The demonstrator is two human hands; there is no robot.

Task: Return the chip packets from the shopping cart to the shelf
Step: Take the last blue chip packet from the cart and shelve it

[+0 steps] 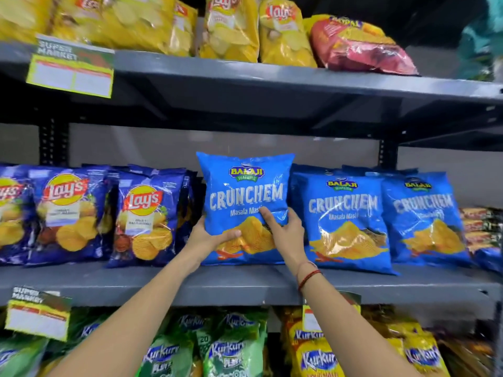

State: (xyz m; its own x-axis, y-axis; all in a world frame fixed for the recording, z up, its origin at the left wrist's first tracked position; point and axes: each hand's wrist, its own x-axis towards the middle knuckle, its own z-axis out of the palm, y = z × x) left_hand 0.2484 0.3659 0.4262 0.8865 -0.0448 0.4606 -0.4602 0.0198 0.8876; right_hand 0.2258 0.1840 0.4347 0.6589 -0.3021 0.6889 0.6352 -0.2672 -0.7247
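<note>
A bright blue Crunchem chip packet [245, 191] stands upright on the grey middle shelf [168, 284]. My left hand [209, 236] grips its lower left edge, thumb across the front. The fingers of my right hand [283, 227] press on the packet's lower right front. Two more Crunchem packets [345, 213] [427, 213] stand just to its right. Dark blue Lay's packets [147, 213] fill the shelf to its left. The shopping cart is out of view.
Yellow Lay's packets [231, 28] and a red packet [359, 47] sit on the top shelf. Green and yellow Kurkure packets [231, 352] crowd the bottom shelf. Price tags [70, 69] [38, 317] hang from the shelf edges. Dark packets [481, 229] sit at the far right.
</note>
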